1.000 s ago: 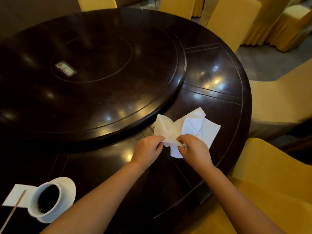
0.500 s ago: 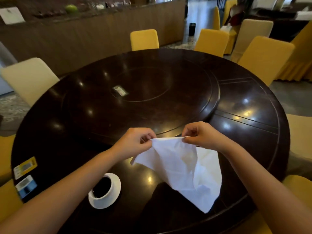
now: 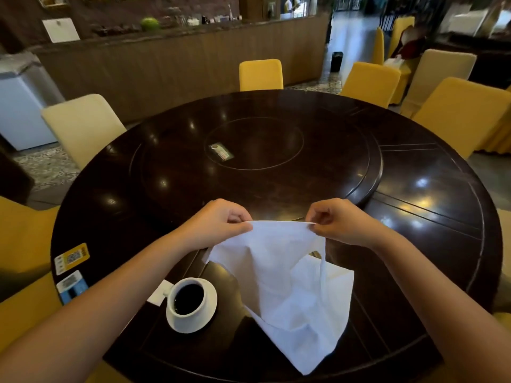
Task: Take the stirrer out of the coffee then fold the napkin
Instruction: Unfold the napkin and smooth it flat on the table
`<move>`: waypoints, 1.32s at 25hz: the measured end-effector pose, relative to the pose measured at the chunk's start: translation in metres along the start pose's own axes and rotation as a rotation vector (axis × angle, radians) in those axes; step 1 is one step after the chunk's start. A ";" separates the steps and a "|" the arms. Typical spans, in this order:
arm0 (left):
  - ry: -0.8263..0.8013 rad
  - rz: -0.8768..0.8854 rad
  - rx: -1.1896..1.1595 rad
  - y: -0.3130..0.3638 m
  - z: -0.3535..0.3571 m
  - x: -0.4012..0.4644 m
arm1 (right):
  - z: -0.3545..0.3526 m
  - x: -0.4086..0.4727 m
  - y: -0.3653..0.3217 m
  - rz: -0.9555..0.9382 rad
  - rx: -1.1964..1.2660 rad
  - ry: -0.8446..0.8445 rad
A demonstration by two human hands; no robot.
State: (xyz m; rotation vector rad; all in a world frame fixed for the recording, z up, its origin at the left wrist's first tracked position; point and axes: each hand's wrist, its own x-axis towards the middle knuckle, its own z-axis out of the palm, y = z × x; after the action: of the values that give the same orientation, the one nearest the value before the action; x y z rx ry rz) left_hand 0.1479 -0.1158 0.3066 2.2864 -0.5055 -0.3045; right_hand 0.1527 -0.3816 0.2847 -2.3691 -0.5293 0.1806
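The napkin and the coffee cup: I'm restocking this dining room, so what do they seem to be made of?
The napkin, pinched by the left hand and right hand, looks like thin white paper tissue: matte, creased, hanging limp. It could be light cloth. The coffee cup and its saucer look like glazed white ceramic: smooth, thick-rimmed, faintly shiny.

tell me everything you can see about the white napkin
The napkin is a plain white sheet, thin and paper-like, creased and rumpled. It is opened out and held up by its top edge, which is stretched taut between the left hand and the right hand, each pinching a corner. The rest hangs down toward the person over the dark table, just right of the coffee cup.
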 end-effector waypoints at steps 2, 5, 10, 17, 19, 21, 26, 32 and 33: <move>-0.063 0.011 -0.040 0.003 -0.009 -0.003 | 0.006 0.001 0.008 0.011 -0.154 0.034; -0.199 -0.009 -0.093 0.003 -0.028 -0.010 | 0.011 -0.004 0.025 0.084 -0.164 0.022; -0.330 -0.198 -0.007 -0.025 -0.050 -0.002 | -0.003 -0.004 0.031 0.138 -0.075 -0.151; 0.191 -0.227 0.337 -0.033 -0.071 0.070 | -0.050 0.064 0.024 0.055 -0.352 0.300; 0.414 -0.169 0.377 -0.007 -0.099 0.093 | -0.086 0.084 0.012 -0.021 -0.388 0.522; 0.595 0.005 0.460 0.023 -0.126 0.107 | -0.122 0.094 -0.003 -0.094 -0.435 0.704; 0.856 0.409 0.657 0.048 -0.134 0.093 | -0.147 0.081 -0.014 -0.262 -0.477 0.916; 0.839 0.456 0.712 -0.029 -0.030 0.031 | -0.071 0.015 0.029 -0.454 -0.504 0.804; 0.804 0.460 0.701 -0.046 -0.007 0.020 | -0.051 -0.001 0.042 -0.449 -0.516 0.742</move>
State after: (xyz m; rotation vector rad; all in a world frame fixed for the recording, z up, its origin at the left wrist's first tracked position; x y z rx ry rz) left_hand 0.1803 -0.0915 0.2769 2.5583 -0.7449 1.1336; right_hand 0.1793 -0.4418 0.2953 -2.4661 -0.7670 -1.1070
